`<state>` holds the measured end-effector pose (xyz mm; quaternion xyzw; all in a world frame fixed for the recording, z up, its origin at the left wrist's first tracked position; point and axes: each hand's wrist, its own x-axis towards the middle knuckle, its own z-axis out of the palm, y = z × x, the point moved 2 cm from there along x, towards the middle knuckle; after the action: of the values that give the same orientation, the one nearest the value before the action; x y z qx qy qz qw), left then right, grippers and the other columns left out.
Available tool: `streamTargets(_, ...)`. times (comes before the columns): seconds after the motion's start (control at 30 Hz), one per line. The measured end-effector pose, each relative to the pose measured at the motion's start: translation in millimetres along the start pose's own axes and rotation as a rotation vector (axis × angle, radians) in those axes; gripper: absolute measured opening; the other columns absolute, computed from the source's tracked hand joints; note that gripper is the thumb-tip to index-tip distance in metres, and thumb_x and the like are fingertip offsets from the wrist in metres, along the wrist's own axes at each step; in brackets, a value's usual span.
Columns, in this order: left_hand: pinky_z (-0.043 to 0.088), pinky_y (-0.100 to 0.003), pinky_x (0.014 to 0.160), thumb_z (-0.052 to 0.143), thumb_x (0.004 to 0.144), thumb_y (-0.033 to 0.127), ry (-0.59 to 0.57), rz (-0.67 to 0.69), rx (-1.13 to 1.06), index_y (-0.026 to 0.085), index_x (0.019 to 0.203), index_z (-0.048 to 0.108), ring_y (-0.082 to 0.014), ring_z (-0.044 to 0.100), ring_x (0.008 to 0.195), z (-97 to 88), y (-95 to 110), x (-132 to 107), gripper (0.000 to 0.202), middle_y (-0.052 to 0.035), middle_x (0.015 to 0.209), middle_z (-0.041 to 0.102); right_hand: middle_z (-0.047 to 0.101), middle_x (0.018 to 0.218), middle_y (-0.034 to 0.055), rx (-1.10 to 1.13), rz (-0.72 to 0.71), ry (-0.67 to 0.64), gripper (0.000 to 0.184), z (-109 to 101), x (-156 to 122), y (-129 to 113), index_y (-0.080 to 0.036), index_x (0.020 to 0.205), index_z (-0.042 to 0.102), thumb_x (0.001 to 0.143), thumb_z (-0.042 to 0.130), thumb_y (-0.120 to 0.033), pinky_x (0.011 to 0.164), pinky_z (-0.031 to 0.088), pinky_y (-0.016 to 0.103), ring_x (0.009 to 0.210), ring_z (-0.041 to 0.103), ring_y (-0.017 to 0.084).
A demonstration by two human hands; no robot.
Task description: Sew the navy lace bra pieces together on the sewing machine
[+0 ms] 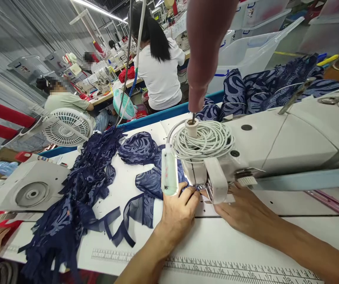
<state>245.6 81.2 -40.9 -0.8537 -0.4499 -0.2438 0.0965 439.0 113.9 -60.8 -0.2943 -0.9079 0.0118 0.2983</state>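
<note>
Blurred pink column before white sewing machine

Coil of pale cord: sits atop the machine. Navy patterned garment: lies on the white table, reaching the needle area. Left hand: fingers bent at the garment's edge — whether they pinch, cannot tell. Right hand: opposite, fingertips partly hidden by the machine — grip cannot be told. Navy heap: rests further left.
</note>
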Motion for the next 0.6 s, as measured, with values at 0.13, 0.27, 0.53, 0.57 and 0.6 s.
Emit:
streamTargets(0.13,0.014,-0.067,0.123,0.053,0.081,-0.002,0.005,-0.002,0.002,0.019,0.116,0.066,-0.0219,0.068,0.104,0.2,0.0,-0.4,0.044,-0.0052,0.11,0.077,0.066,0.079,0.0061,-0.012,-0.04,-0.007,0.045,-2.0,2.2,-0.7,-0.019,0.053,0.049,0.094,0.047,-0.002,0.073,0.038,0.038,0.076,0.053,0.018)
streamTargets(0.27,0.015,-0.067,0.122,0.053,0.084,0.0,-0.005,-0.013,0.0,0.02,0.115,0.067,-0.0215,0.068,0.1,-0.7,0.0,0.4,0.04,-0.0045,0.107,0.077,0.067,0.08,0.0049,-0.02,-0.026,-0.003,0.037,-4.9,4.8,-2.0,-0.019,0.071,0.064,0.097,0.044,-0.004,0.071,0.04,0.037,0.077,0.056,0.018)
streamTargets(0.53,0.038,-0.052,0.112,0.055,0.088,0.003,0.016,-0.018,-0.005,0.017,0.113,0.067,-0.0208,0.067,0.101,-2.1,1.0,0.7,0.031,-0.0048,0.104,0.076,0.07,0.089,0.0067,-0.059,-0.062,0.026,0.029,-5.9,5.4,-2.5,-0.017,0.094,0.071,0.097,0.045,-0.005,0.074,0.044,0.038,0.085,0.062,0.021)
streamTargets(0.57,0.04,-0.05,0.109,0.055,0.089,0.003,0.018,-0.018,-0.01,0.017,0.113,0.066,-0.0205,0.067,0.101,-2.2,1.0,0.6,0.031,-0.0045,0.105,0.076,0.07,0.088,0.0063,-0.057,-0.055,0.021,0.029,-6.2,5.5,-2.7,-0.017,0.093,0.071,0.097,0.045,-0.005,0.072,0.043,0.038,0.084,0.062,0.02)
streamTargets(0.6,0.041,-0.048,0.107,0.055,0.089,0.003,0.018,-0.018,-0.014,0.017,0.114,0.066,-0.0203,0.067,0.102,-2.4,1.1,0.8,0.031,-0.0044,0.106,0.076,0.069,0.085,0.006,-0.054,-0.047,0.013,0.03,-6.5,5.5,-3.0,-0.017,0.087,0.071,0.097,0.045,-0.006,0.07,0.041,0.037,0.082,0.06,0.02)
